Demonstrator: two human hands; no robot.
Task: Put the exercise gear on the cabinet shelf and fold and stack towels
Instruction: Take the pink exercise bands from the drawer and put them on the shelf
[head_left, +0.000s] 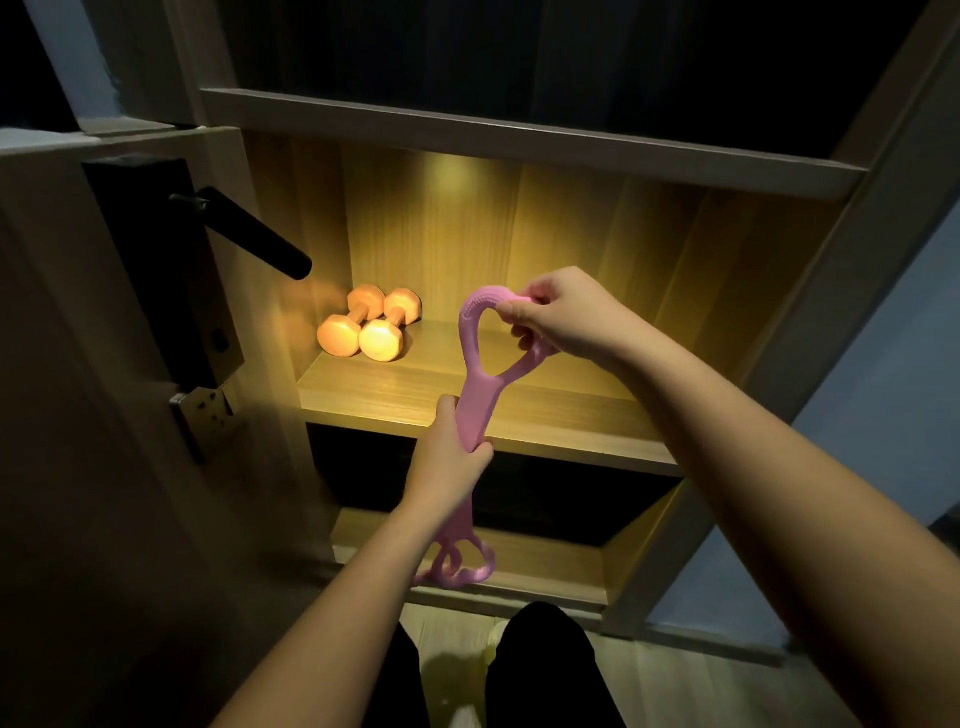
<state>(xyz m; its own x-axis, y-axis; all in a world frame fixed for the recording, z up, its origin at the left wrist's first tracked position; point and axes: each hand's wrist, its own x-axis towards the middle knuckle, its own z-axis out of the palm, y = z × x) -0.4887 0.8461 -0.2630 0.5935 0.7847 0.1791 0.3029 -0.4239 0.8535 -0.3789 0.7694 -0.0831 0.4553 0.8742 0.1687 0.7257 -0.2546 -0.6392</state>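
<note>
Pink stretch band (474, 410) held in both hands, just in front of the lit cabinet shelf (545, 415).

The stretch band looks light, soft and rubbery, so it will likely flop wherever it is unsupported; its loops and the flat middle strap seem the surest holds. The left hand (449, 460) is wrapped round that middle strap, with the lower loops dangling beneath. The right hand (558, 314) pinches the upper loop between thumb and curled fingers. Two dumbbells (369, 327) lie at the shelf's far left.
</note>
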